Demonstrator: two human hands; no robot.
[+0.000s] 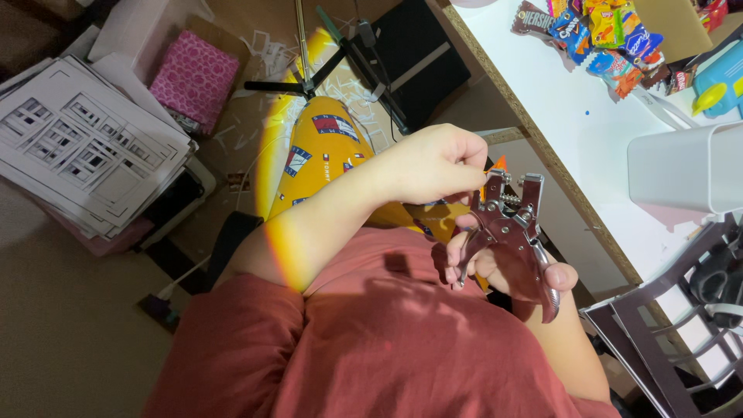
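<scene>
Chrome-bright metal hand punch pliers (511, 232) held over the lap, just off the edge of the white-topped chipboard desk (573, 116). Right hand (503, 267), grip wrapped around the plier handles. Left hand (433, 162), grip pinched narrow at the plier head, contents too small to tell. On the desk: heap of colourful snack packets (604, 35), white plastic bin (685, 166). On the brown floor (70, 310): stack of printed grey paper sheets (85, 147), pink patterned box (193, 77), black tripod (333, 62).
</scene>
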